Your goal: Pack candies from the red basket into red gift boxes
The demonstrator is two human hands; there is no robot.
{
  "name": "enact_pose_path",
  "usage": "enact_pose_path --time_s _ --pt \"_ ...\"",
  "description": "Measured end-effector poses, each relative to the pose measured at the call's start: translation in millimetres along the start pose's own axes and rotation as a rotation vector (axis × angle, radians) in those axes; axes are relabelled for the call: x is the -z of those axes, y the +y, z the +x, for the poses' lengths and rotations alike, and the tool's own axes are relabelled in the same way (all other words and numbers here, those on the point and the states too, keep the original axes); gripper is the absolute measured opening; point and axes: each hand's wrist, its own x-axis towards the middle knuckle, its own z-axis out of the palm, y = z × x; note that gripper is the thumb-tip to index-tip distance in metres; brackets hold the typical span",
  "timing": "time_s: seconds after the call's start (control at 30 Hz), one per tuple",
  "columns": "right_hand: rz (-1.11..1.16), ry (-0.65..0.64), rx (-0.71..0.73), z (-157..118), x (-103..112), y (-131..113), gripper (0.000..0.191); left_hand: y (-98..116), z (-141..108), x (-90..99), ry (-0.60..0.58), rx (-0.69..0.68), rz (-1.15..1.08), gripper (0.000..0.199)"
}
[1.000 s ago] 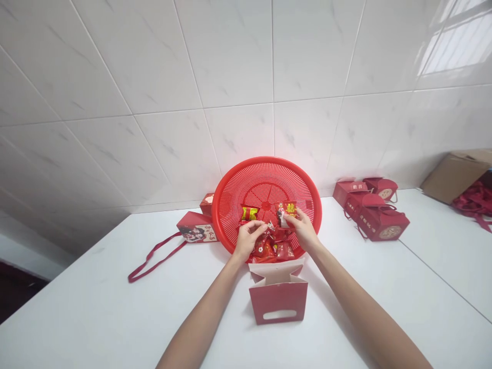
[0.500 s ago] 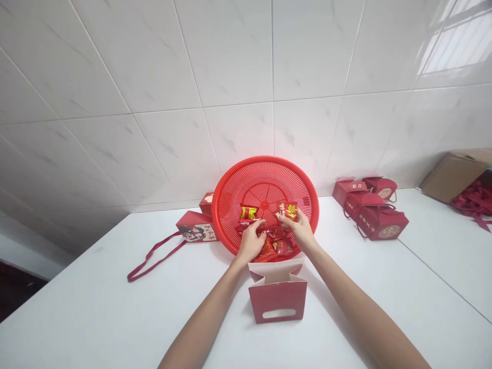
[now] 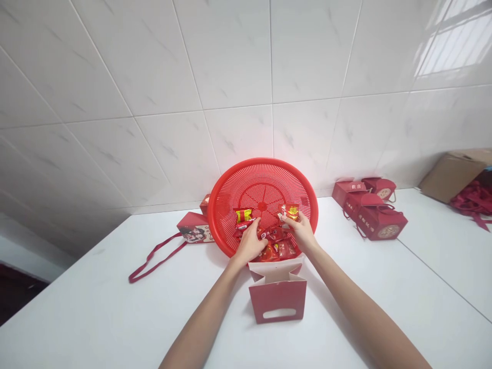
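Note:
A red plastic basket (image 3: pixel 265 171) leans tilted against the wall, with several wrapped sweets (image 3: pixel 274 234) in its lower part. My left hand (image 3: pixel 249 247) is among them, thumb and forefinger apart, and nothing plainly held; its other fingers are partly hidden. A packet with a yellow label (image 3: pixel 243 215) lies just beyond its fingertips. On the right, my right hand (image 3: pixel 303 233) pinches a red and gold candy packet (image 3: pixel 290 211) above the other sweets. Between my forearms, in front of the basket, a dark red gift box (image 3: pixel 277 297) stands upright with its top open.
Left of the basket lies a red gift box (image 3: pixel 195 228) with a ribbon handle (image 3: pixel 154 256); a smaller red box (image 3: pixel 205 204) is partly hidden behind. Several closed red boxes (image 3: pixel 378 220) stand at right, near a cardboard carton (image 3: pixel 453 174) holding dark red ribbons (image 3: pixel 474 200). A tiled wall rises behind.
The basket has shifted slightly left. My left thumb and forefinger have spread wider among the sweets. My right hand keeps the candy packet in nearly the same place.

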Motion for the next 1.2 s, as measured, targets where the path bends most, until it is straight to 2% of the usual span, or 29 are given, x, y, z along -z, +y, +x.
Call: enact_pose_path --time_s 0.17,0.37,0.47,0.57,0.7,0.83,1.0,1.2 --pt "-0.019 -0.001 -0.009 -1.6 -0.3 -0.9 0.053 -2.5 0.7 1.2 0.001 -0.008 0.039 0.076" --pt "-0.034 0.021 -0.04 -0.6 0.0 2.0 0.052 -16.2 7.2 -2.8 0.028 -0.048 -0.074 0.061" --pt "-0.039 0.018 -0.038 0.5 0.4 3.2 0.052 -18.1 9.0 -2.6 0.048 0.005 -0.202 0.043" --pt "-0.047 -0.001 -0.029 1.2 1.6 3.8 0.053 -16.2 9.9 -0.9 0.075 0.063 -0.436 0.029" --pt "-0.107 -0.051 -0.008 -0.2 2.6 5.2 0.051 -9.5 8.7 2.6 0.135 -0.073 -0.656 0.033" --pt "-0.166 -0.162 0.022 -5.4 -0.6 3.9 0.046 -1.7 3.4 2.7 0.136 -0.19 -0.61 0.032" --pt "-0.133 -0.201 0.024 -13.0 -6.4 -8.9 0.047 9.1 -5.4 6.5 0.041 -0.22 -0.551 0.025" --pt "-0.166 -0.317 0.065 -25.9 -9.6 -33.0 0.047 24.2 -12.9 22.9 0.027 -0.268 -0.51 0.023"
